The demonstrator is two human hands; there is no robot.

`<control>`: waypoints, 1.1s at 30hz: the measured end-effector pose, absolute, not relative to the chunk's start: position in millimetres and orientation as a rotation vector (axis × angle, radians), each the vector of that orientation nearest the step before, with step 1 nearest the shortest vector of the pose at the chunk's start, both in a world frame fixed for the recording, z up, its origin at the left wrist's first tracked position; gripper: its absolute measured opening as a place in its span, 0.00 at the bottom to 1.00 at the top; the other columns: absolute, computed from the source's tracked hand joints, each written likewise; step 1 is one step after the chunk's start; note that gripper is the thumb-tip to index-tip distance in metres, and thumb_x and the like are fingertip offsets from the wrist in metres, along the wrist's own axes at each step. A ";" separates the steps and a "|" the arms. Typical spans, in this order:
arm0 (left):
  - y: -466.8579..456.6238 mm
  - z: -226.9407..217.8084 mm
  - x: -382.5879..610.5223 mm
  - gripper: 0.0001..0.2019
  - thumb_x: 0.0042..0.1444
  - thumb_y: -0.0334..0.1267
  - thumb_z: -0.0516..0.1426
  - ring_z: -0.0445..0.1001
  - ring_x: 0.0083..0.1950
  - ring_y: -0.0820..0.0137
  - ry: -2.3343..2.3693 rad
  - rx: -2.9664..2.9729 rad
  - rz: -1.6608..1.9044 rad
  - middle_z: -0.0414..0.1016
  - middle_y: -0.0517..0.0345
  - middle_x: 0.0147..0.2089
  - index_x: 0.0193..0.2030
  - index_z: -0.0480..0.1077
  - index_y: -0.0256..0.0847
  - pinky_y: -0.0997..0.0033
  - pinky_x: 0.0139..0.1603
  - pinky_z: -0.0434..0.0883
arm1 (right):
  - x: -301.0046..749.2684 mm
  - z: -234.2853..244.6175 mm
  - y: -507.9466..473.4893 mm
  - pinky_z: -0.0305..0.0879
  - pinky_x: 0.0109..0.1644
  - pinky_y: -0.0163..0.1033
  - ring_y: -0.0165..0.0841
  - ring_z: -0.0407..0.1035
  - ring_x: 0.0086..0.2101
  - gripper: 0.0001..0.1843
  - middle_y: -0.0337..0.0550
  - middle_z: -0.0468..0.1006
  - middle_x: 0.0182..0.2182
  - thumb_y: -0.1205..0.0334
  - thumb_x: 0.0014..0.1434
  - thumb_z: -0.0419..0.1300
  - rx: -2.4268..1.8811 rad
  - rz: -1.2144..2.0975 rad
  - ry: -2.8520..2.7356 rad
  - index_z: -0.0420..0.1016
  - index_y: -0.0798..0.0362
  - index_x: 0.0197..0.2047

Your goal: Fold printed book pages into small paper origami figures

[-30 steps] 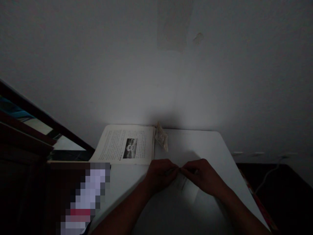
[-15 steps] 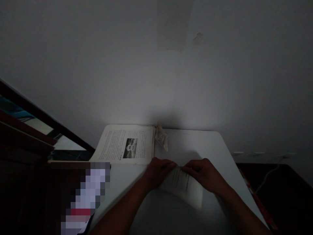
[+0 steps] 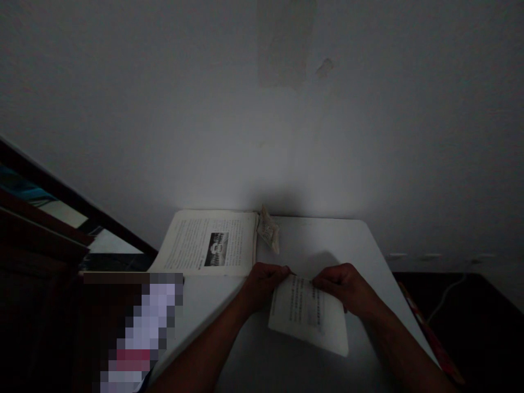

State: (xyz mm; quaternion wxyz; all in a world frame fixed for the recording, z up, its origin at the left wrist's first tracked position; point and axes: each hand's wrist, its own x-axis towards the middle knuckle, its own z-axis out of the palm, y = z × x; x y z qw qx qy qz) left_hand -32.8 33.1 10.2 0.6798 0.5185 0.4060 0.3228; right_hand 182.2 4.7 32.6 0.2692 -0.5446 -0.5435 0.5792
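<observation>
Off-white, four-sided sheet of printed paper [image 3: 307, 319] is held over the near half of the white table with rounded corners [image 3: 335, 234], between the two hands. Upper left part of the sheet is pinched between thumb and fingers of the left hand [image 3: 264, 285]; upper right part is pinched likewise by the right hand [image 3: 344, 288]. Lower edge is left free and slanted, its right corner pointed toward the wearer. Whether that edge is touching the table cannot be told in the dim light, nor whether the sheet is single or doubled.

Handling notes: the two pinches are best matched in height, so that the upper edge is drawn straight and no slack is gathered between them. Light pressure is judged enough; with a hard pull, tearing could be started at the edge. If a crease is to be made, edges should be aligned first and the paper pressed against the table.

At the far left, an off-white printed book with a dark picture [image 3: 174, 251] is laid flat; just beside it, a pointed, folded piece of printed paper [image 3: 269, 234] is placed, well apart from both hands.
</observation>
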 end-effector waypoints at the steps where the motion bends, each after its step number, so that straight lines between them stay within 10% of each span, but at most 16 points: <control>1: 33.2 10.8 -32.6 0.22 0.51 0.54 0.56 0.66 0.23 0.74 0.920 1.174 0.734 0.70 0.58 0.22 0.30 0.76 0.32 0.75 0.25 0.60 | 182.5 32.4 5.0 0.50 0.14 0.28 0.22 0.56 0.12 0.21 0.33 0.66 0.13 0.45 0.52 0.58 -1.463 1.561 -1.462 0.74 0.56 0.25; 26: 37.9 10.0 -36.8 0.24 0.50 0.55 0.56 0.72 0.29 0.68 0.913 1.014 0.909 0.76 0.51 0.29 0.36 0.76 0.32 0.71 0.31 0.65 | 191.0 19.9 9.1 0.58 0.21 0.32 0.27 0.62 0.17 0.19 0.35 0.69 0.14 0.48 0.52 0.60 -1.342 1.229 -1.198 0.71 0.55 0.21; 33: 37.7 9.3 -40.9 0.22 0.47 0.53 0.60 0.66 0.21 0.75 0.906 1.112 0.916 0.68 0.59 0.19 0.21 0.70 0.31 0.76 0.22 0.63 | 190.2 12.0 11.0 0.51 0.19 0.31 0.25 0.57 0.15 0.17 0.34 0.66 0.13 0.51 0.49 0.63 -1.330 1.112 -1.033 0.71 0.55 0.21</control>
